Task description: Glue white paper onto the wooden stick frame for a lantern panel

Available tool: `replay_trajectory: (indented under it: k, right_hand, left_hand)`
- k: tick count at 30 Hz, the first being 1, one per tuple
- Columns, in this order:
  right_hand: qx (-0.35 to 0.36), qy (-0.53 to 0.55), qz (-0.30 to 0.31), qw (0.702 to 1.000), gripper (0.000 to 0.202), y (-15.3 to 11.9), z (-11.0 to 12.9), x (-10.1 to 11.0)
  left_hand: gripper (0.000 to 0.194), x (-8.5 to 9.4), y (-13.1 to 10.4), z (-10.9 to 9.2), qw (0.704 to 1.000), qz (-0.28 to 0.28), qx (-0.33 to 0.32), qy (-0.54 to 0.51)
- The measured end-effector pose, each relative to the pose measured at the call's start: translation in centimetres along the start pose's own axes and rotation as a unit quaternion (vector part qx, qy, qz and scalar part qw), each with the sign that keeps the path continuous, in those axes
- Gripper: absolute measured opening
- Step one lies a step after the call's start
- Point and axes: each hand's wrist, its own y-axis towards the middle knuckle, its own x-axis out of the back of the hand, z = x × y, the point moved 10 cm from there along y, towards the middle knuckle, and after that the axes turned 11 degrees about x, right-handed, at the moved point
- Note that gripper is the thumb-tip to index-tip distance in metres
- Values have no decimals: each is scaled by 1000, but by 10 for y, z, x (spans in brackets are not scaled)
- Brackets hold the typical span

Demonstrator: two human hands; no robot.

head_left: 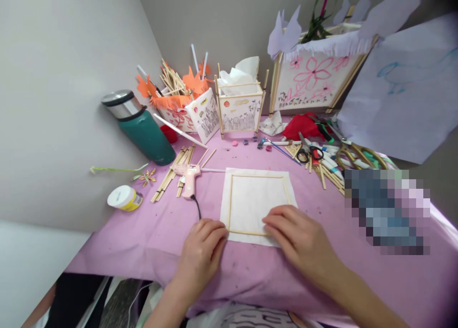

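A square frame of thin wooden sticks [230,201] lies on a white sheet [257,239] on the pink cloth. At the sheet's lower left corner is my left hand [205,244], its fingers bent together at the frame's corner; what they hold, if anything, is hidden. My right hand [302,235] rests over the lower right part of the sheet, fingers together and curved down onto the bottom stick. Its grip is partly hidden. A pink glue gun [191,181] with a black cord lies left of the sheet.
Bundled sticks [170,178], a white-lidded jar [123,198] and a teal bottle [146,132] are at the left. Decorated boxes [239,111] stand behind. Scissors [310,152], markers and more sticks lie at the right, near a pixelated patch.
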Motion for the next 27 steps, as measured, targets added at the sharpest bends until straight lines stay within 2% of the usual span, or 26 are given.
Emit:
replay_trajectory:
  k: [2,5,7,10,21,24,27]
  right_hand:
    - [24,22,25,999,19,6,24,-22]
    - [65,6,71,995,19,15,45,-53]
    - [86,-18,99,991,21,18,50,-68]
    - [98,-46,126,986,26,20,51,-79]
    - [107,-64,120,985,23,18,48,-84]
    - [92,-57,118,987,25,17,46,-75]
    - [66,-47,85,993,25,7,38,-52]
  left_hand:
    - [20,2,-7,1,1000,-28,-2,9]
    - [21,5,-11,1,998,-53,-16,14]
    - [22,6,-11,0,998,-62,-22,15]
    - [21,7,-11,-1,997,-65,-22,17]
    - [22,7,-10,0,997,-74,-33,18]
    - [24,5,-11,-1,997,-66,-39,30]
    - [22,4,-9,-2,997,-52,-39,41]
